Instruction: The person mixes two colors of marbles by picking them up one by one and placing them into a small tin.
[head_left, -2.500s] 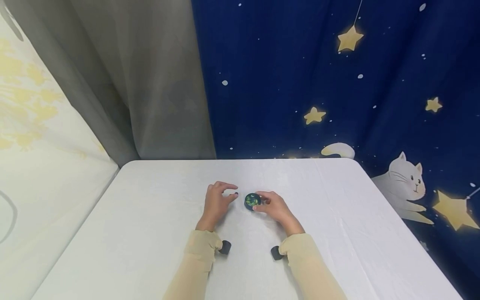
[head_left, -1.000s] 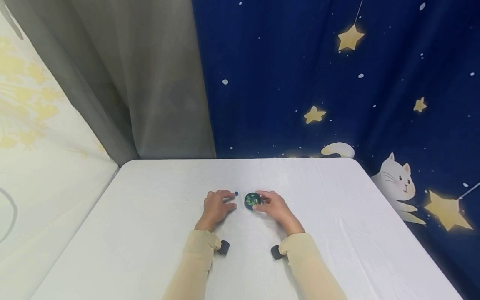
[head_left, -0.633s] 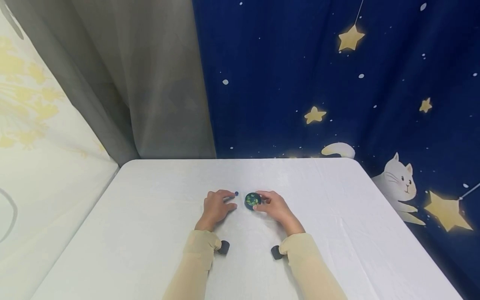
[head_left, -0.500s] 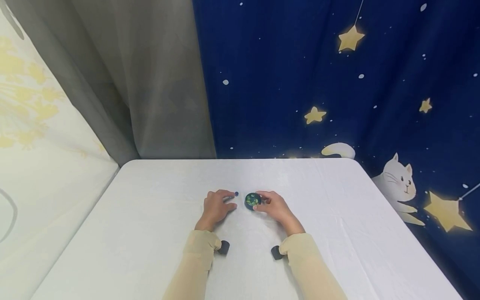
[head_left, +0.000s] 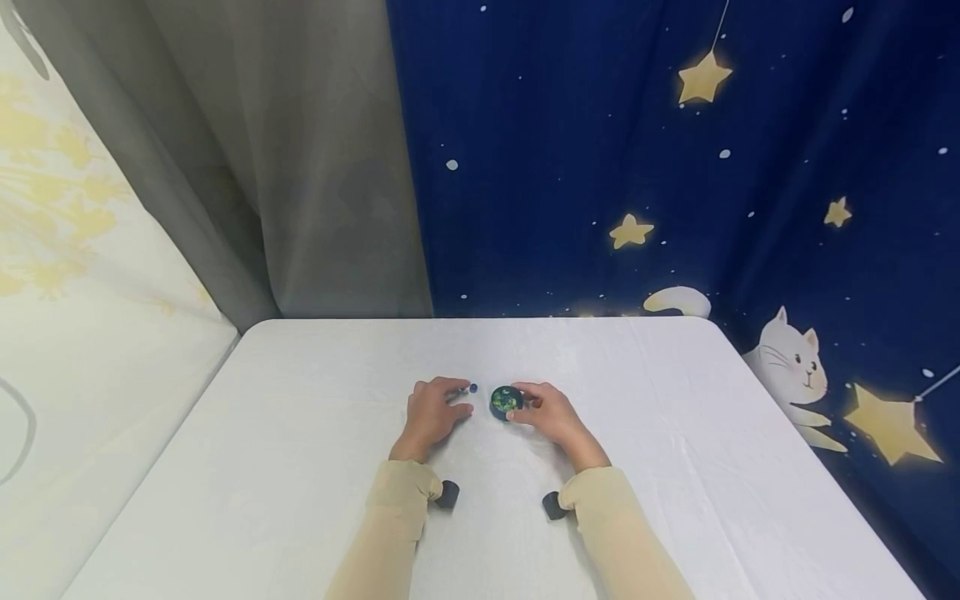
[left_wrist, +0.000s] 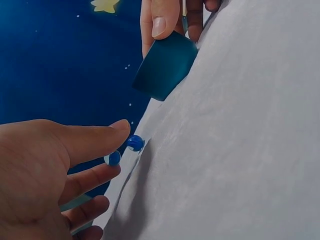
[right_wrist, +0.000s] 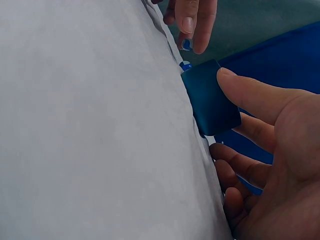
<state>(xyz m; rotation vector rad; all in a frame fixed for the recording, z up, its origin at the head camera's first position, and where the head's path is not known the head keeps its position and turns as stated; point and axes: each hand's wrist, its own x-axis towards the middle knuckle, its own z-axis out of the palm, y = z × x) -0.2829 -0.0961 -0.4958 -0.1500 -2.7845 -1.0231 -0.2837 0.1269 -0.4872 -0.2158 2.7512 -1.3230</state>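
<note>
My right hand (head_left: 552,412) holds a short, dark teal cylinder (head_left: 506,403) with a green and yellow pattern on top. Thumb and fingers grip its side, seen in the right wrist view, and its base is at the white tabletop. Facing it from the left is my left hand (head_left: 432,414), thumb and index finger spread apart. Two small blue-and-clear glass marbles are near its fingertips. The nearer marble (left_wrist: 113,158) lies against or just beside the index finger; contact is unclear. A little beyond the fingertips, the farther marble (left_wrist: 135,143) rests on the table.
A white cloth covers the table (head_left: 300,500). Behind it hang a grey curtain (head_left: 337,167) and a dark blue curtain (head_left: 540,167) with stars and a cat. Each sleeve cuff carries a black wrist camera (head_left: 448,495).
From 2.5 seconds ago, my left hand has shifted slightly nearer the body, its index finger now level with the marbles. Over the last second it barely moves. The right hand's hold stays the same.
</note>
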